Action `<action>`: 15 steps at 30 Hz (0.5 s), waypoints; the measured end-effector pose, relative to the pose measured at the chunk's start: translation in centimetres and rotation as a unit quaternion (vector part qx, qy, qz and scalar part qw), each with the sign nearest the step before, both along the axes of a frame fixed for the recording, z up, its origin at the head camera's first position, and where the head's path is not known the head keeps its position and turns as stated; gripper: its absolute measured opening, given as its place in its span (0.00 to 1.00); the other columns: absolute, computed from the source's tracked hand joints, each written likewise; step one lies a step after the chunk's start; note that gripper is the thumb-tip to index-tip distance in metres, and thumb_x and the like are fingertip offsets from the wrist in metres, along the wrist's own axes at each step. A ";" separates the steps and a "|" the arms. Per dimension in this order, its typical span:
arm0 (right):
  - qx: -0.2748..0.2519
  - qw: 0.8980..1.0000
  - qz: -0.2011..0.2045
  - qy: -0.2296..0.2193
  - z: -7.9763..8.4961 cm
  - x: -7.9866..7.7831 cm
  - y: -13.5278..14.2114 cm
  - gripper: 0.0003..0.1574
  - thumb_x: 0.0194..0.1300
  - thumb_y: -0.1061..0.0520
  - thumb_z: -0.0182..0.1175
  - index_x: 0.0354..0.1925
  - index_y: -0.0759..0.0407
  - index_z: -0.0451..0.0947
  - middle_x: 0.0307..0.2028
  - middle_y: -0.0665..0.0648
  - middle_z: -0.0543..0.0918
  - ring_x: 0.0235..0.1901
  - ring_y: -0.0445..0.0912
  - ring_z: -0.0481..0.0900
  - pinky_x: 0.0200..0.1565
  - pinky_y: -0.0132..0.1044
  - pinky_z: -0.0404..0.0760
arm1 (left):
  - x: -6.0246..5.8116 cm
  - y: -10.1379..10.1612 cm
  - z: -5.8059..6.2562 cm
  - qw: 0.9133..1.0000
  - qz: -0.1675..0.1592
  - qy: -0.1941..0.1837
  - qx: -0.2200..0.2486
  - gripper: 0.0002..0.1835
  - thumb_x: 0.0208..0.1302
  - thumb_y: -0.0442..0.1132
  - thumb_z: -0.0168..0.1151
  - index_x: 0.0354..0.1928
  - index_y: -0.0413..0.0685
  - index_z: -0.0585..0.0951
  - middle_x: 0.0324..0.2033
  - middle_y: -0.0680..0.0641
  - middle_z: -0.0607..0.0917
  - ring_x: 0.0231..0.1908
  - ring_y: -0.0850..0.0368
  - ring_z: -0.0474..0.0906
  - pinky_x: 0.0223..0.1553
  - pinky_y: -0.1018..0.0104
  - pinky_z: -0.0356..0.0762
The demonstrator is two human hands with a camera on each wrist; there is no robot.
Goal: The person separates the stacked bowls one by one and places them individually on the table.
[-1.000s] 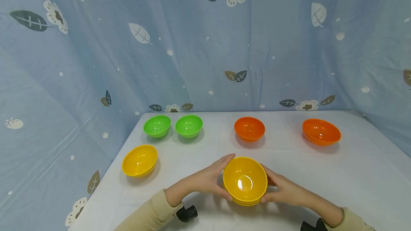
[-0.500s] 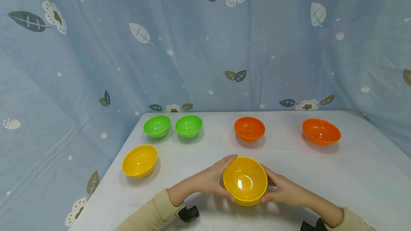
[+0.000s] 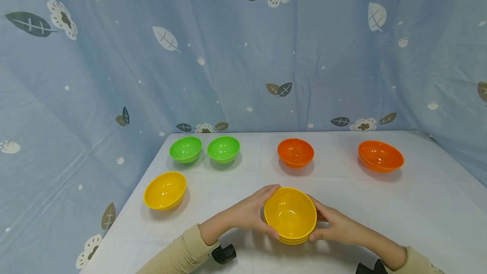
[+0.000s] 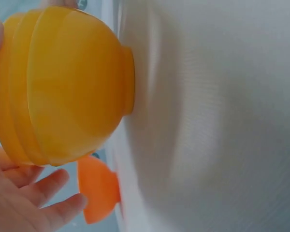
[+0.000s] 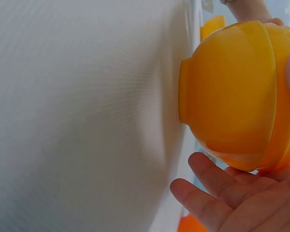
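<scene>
A nested stack of yellow bowls (image 3: pixel 290 215) is between my two hands at the near middle of the table. My left hand (image 3: pixel 252 212) grips its left side, thumb on the near side and fingertips at the far rim. From the right, my right hand (image 3: pixel 335 224) holds it the same way, thumb near the front rim. In the left wrist view the layered rims of the stack (image 4: pixel 72 87) show, its foot close to the white cloth. The right wrist view has some fingers (image 5: pixel 203 200) spread beneath the stack's side.
Another yellow bowl (image 3: pixel 165 191) stands at the left on the white-covered table (image 3: pixel 228 181). Behind it are two green bowls, one farther left (image 3: pixel 186 150) and one beside it (image 3: pixel 223 150). Two orange bowls, one central (image 3: pixel 295 153) and one right (image 3: pixel 381 156), stand near the back curtain (image 3: pixel 243 54).
My left hand has shifted slightly to the right along the rim of the stack. The stack and my right hand stay nearly in place; the other bowls have not moved.
</scene>
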State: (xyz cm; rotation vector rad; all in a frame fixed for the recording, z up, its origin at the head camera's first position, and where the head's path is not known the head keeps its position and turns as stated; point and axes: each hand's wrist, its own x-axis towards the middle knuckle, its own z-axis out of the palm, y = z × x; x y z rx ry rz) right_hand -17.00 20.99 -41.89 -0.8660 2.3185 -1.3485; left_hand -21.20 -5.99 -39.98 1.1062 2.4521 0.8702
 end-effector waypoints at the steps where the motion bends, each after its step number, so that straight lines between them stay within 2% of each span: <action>1: 0.000 1.000 0.000 0.000 0.0 0.0 0.0 0.54 0.58 0.54 0.62 0.69 0.71 0.40 0.64 0.74 0.57 0.54 0.35 0.71 0.51 0.28 0.73 | 0.0 0.0 0.0 1.000 -0.003 -0.003 -0.004 0.59 0.41 0.54 0.73 0.71 0.48 0.47 0.69 0.49 0.52 0.68 0.54 0.51 0.65 0.57 0.56; 6: 0.000 1.000 0.001 0.001 0.0 0.0 0.0 0.54 0.58 0.54 0.62 0.69 0.70 0.41 0.64 0.74 0.57 0.54 0.37 0.72 0.51 0.28 0.73 | 0.1 0.2 0.0 1.000 -0.007 -0.013 -0.018 0.61 0.42 0.53 0.73 0.71 0.46 0.44 0.70 0.48 0.49 0.68 0.53 0.49 0.65 0.56 0.56; 15: -0.008 1.000 0.004 0.002 0.0 -0.1 -0.1 0.53 0.58 0.55 0.62 0.69 0.70 0.41 0.64 0.73 0.58 0.54 0.34 0.71 0.51 0.28 0.74 | 0.1 0.3 -0.4 1.000 0.015 -0.007 -0.002 0.61 0.38 0.52 0.75 0.71 0.46 0.48 0.69 0.48 0.53 0.68 0.52 0.51 0.65 0.55 0.56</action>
